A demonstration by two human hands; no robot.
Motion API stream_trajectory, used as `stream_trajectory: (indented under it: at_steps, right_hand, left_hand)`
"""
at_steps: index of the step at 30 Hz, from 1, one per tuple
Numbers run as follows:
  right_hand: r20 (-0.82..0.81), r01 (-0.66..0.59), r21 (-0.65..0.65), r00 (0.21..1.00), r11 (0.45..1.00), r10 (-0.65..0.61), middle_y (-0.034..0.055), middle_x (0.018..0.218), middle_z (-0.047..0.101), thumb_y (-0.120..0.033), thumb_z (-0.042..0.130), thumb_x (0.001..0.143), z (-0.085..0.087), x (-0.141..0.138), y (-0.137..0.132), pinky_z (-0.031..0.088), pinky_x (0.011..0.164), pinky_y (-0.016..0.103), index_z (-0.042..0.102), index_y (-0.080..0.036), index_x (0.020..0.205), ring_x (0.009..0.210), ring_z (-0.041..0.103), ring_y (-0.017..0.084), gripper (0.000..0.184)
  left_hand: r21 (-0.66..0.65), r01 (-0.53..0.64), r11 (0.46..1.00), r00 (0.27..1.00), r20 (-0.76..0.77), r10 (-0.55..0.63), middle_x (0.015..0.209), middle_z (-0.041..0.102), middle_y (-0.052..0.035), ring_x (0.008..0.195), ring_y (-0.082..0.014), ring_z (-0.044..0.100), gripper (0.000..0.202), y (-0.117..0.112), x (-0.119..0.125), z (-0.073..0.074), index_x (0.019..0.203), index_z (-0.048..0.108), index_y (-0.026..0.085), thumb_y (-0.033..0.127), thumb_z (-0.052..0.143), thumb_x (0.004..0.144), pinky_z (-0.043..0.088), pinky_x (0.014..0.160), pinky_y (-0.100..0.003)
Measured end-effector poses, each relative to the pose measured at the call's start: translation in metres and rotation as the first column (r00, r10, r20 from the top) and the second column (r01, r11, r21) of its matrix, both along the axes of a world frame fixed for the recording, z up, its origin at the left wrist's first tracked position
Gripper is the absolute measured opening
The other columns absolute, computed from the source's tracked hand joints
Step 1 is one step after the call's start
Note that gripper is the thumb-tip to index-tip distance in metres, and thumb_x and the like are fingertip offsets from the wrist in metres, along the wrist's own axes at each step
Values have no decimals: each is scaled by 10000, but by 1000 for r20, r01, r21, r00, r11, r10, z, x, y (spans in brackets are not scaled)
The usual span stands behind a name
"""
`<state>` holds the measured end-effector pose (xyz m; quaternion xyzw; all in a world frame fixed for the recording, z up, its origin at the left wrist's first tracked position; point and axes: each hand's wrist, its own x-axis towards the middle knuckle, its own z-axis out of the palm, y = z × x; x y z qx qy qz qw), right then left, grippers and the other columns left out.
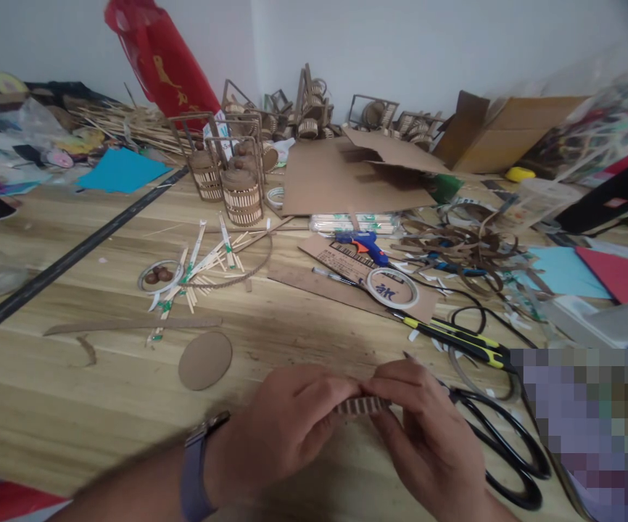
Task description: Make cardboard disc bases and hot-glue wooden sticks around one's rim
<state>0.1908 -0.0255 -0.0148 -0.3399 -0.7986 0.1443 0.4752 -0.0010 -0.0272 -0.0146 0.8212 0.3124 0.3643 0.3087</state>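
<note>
My left hand point(286, 424) and my right hand point(428, 428) meet low in the middle of the view, both pinched on a short strip of corrugated cardboard point(362, 405) held between them just above the wooden table point(101, 406). A watch sits on my left wrist. A round cardboard disc point(205, 359) lies on the table to the left of my hands. Black scissors point(510, 449) lie right of my right hand.
Behind my hands lie a roll of tape point(393, 288), a blue glue gun point(362, 245), a yellow-black cutter point(455, 337), scattered bamboo sticks point(205, 264), small wooden cage models point(241, 190), flat cardboard sheets point(346, 177), curled cardboard strips point(460, 250) and coloured paper point(121, 171).
</note>
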Motion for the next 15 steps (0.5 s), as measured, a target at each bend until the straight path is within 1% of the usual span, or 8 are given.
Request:
stream_trajectory:
  at_steps: [4, 6, 8, 9, 11, 12, 13, 15]
  right_hand:
    - [-7, -7, -1, 1000, 1000, 7, 32, 765, 634, -61, 560, 843, 0, 1, 0, 540, 595, 275, 617, -241, 1051, 693, 633, 168, 281]
    - [2, -8, 10, 1000, 1000, 8, 34, 766, 641, -67, 564, 849, 1, 2, 1, 541, 581, 278, 619, -244, 1054, 688, 639, 170, 277]
    - [10, -18, 42, 1000, 999, 18, 40, 786, 657, -69, 570, 848, 3, 5, 2, 552, 600, 290, 621, -249, 1055, 714, 651, 177, 279]
    - [11, -19, 61, 1000, 998, 18, 43, 800, 667, -68, 574, 844, 4, 7, 3, 559, 622, 301, 623, -253, 1050, 741, 660, 184, 281]
    - [10, -10, 102, 1000, 995, 9, 44, 816, 683, -66, 581, 829, 5, 10, 3, 570, 665, 330, 635, -269, 1031, 785, 672, 200, 291]
    - [14, -5, 117, 1000, 993, 4, 40, 813, 689, -66, 587, 820, 6, 11, 3, 572, 676, 344, 642, -281, 1025, 794, 679, 208, 302]
    - [20, 0, 128, 1000, 992, -2, 35, 806, 695, -66, 594, 811, 7, 12, 2, 573, 681, 353, 647, -294, 1027, 794, 684, 213, 318]
    - [48, 1, 136, 999, 991, -7, 25, 796, 706, -72, 606, 802, 8, 14, 0, 576, 685, 362, 650, -317, 1047, 795, 695, 221, 349]
  left_hand:
    - [-9, 8, 1000, 1000, -20, -8, 1098, 708, -47, 995, -184, 659, 262, 0, 0, 1, 1200, 553, 221, 186, 424, 975, 497, 885, -268]
    - [-16, 34, 999, 999, 1, -34, 1113, 702, -49, 1020, -180, 652, 272, 2, -1, 2, 1208, 549, 225, 177, 418, 975, 490, 906, -267]
    - [-19, 76, 997, 997, 32, -76, 1170, 679, -62, 1085, -191, 628, 276, 5, -3, 3, 1241, 525, 234, 231, 464, 972, 472, 958, -295]
    - [-21, 81, 996, 996, 48, -80, 1228, 650, -80, 1141, -212, 601, 325, 7, -4, 4, 1271, 500, 235, 291, 526, 952, 452, 999, -328]
    - [-43, 47, 998, 998, 53, -45, 1365, 548, -131, 1261, -274, 513, 572, 10, -7, 5, 1337, 438, 227, 414, 672, 850, 397, 1072, -408]
    - [-46, 30, 999, 998, 48, -28, 1418, 492, -151, 1305, -302, 467, 671, 12, -9, 5, 1361, 414, 224, 448, 714, 804, 371, 1093, -440]
    - [-37, 28, 999, 999, 37, -27, 1454, 447, -158, 1334, -313, 430, 688, 13, -10, 5, 1377, 400, 226, 445, 713, 806, 353, 1106, -459]
    - [12, 68, 998, 998, 4, -68, 1475, 424, -140, 1353, -284, 411, 519, 15, -12, 4, 1390, 401, 246, 345, 583, 914, 345, 1113, -453]
